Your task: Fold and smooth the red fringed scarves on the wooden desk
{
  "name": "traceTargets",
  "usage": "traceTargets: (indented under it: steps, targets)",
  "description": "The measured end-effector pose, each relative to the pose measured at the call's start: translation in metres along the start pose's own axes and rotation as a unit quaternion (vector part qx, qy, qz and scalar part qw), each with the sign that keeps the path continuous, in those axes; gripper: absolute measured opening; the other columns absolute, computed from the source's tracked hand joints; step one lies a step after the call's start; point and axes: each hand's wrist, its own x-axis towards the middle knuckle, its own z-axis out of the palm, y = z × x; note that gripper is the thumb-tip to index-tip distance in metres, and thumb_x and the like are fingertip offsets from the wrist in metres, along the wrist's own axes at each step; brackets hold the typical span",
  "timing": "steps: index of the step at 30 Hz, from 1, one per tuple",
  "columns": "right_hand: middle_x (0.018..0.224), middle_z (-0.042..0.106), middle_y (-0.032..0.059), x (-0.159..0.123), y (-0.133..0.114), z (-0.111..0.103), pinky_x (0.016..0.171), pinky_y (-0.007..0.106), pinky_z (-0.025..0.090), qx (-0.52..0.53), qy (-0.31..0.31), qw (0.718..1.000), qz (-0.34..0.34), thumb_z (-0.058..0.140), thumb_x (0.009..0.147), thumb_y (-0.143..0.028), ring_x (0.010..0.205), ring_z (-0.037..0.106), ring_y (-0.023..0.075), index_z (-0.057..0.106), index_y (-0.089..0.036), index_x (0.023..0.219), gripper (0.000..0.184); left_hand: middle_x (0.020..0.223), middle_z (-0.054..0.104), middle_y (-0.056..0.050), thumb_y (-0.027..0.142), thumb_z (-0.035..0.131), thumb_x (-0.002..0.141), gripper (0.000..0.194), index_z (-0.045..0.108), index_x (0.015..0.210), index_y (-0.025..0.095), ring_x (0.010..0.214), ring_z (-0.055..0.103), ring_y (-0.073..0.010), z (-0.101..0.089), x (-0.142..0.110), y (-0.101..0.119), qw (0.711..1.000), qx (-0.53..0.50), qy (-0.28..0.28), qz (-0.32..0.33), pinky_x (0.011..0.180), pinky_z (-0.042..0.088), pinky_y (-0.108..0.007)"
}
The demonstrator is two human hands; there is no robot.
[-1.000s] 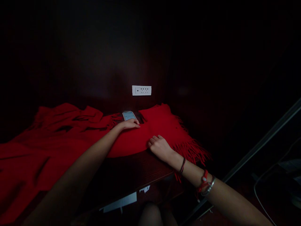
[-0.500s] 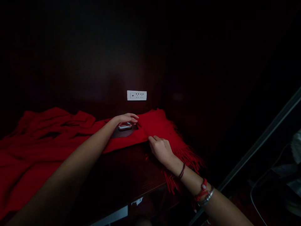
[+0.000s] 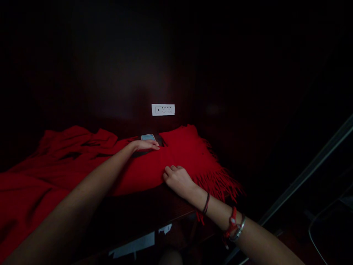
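Your right hand [image 3: 178,179] pinches the red cloth [image 3: 186,149] at its near edge; your left hand's [image 3: 145,145] grip is unclear, so keep any pull even.

dark band [image 3: 206,203], red bracelet [image 3: 232,222], silver bangle [image 3: 240,230]

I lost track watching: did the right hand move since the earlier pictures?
Yes. Against the socket on the wall, the right hand has moved left and a bit nearer the person's body.
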Motion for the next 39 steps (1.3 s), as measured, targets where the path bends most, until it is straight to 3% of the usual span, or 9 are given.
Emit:
traceTargets:
  steps: [6,12,18,22,25,29,32,35,39]
  targets:
    - [0.076,0.056,0.0083,0.0,0.001,0.001,0.054,0.026,0.038,0.01,-0.008,0.999,0.03,0.038,0.079,-0.012,0.066,0.054,0.0171,0.049,-0.013,0.088,0.014,0.073,0.055,0.002,0.031,0.063,0.051,0.04,0.053,0.087,0.018,0.069,0.05,-0.0123,0.001,-0.002,0.01,0.994,-0.069,0.087,0.003,0.064,0.037,-0.023]
    - [0.074,0.059,0.005,-0.008,0.012,-0.012,0.054,0.023,0.038,0.1,0.026,0.978,0.184,0.035,0.078,-0.012,0.062,0.055,0.0153,0.045,-0.018,0.099,0.025,0.08,0.058,-0.001,0.02,0.057,0.063,0.035,0.051,0.097,0.018,0.067,0.053,-0.0106,-0.004,0.005,0.033,0.979,-0.162,0.103,0.063,0.064,0.042,-0.024]
    - [0.066,0.06,0.0012,-0.023,0.053,-0.02,0.058,0.019,0.039,0.352,0.181,0.87,0.293,0.027,0.071,-0.006,0.061,0.056,0.0103,0.049,-0.018,0.097,0.036,0.074,0.059,-0.003,0.014,0.054,0.064,0.035,0.052,0.099,0.015,0.064,0.054,-0.012,0.01,0.05,0.074,0.964,-0.193,0.149,0.104,0.063,0.043,-0.027]
    - [0.043,0.05,-0.0046,-0.042,0.089,-0.011,0.046,0.017,0.038,0.467,0.187,0.784,0.364,0.025,0.069,-0.009,0.043,0.051,0.0096,0.052,-0.017,0.087,0.033,0.08,0.061,-0.004,0.014,0.053,0.064,0.03,0.056,0.094,0.014,0.072,0.055,-0.0141,0.029,0.086,0.104,0.967,-0.125,0.178,0.134,0.067,0.043,-0.027]
    - [0.042,0.049,-0.0047,-0.059,0.11,-0.001,0.043,0.017,0.037,0.481,0.183,0.756,0.404,0.027,0.069,-0.013,0.041,0.05,0.01,0.052,-0.016,0.085,0.03,0.085,0.061,-0.005,0.014,0.053,0.065,0.027,0.057,0.091,0.013,0.078,0.055,-0.0142,0.046,0.11,0.122,0.969,-0.061,0.18,0.156,0.07,0.043,-0.025]
    - [0.044,0.051,-0.0035,-0.078,0.128,0.008,0.045,0.017,0.037,0.402,0.165,0.774,0.461,0.03,0.07,-0.014,0.043,0.051,0.01,0.055,-0.016,0.086,0.03,0.082,0.062,-0.005,0.011,0.053,0.064,0.024,0.059,0.087,0.011,0.076,0.055,-0.0136,0.069,0.14,0.137,0.973,-0.029,0.163,0.161,0.069,0.043,-0.023]
    - [0.065,0.061,0.0018,-0.085,0.134,0.014,0.054,0.018,0.038,0.314,0.137,0.802,0.489,0.034,0.069,-0.011,0.058,0.056,0.0109,0.058,-0.017,0.085,0.03,0.081,0.062,-0.005,0.01,0.051,0.065,0.022,0.059,0.085,0.01,0.074,0.055,-0.0128,0.082,0.159,0.141,0.974,0.0,0.159,0.161,0.068,0.042,-0.022]
    - [0.084,0.063,0.0051,-0.087,0.135,0.022,0.063,0.018,0.038,0.255,0.098,0.83,0.486,0.036,0.07,-0.008,0.074,0.057,0.0125,0.06,-0.019,0.089,0.032,0.081,0.062,-0.004,0.01,0.05,0.067,0.019,0.06,0.082,0.011,0.075,0.055,-0.0123,0.088,0.173,0.138,0.973,0.035,0.164,0.161,0.069,0.041,-0.021]
    - [0.086,0.062,0.0058,-0.086,0.132,0.032,0.067,0.017,0.037,0.197,0.044,0.859,0.471,0.035,0.074,-0.007,0.078,0.056,0.0118,0.058,-0.021,0.098,0.036,0.079,0.062,-0.003,0.011,0.05,0.068,0.016,0.06,0.079,0.012,0.077,0.055,-0.0138,0.092,0.183,0.129,0.966,0.089,0.182,0.16,0.07,0.04,-0.021]
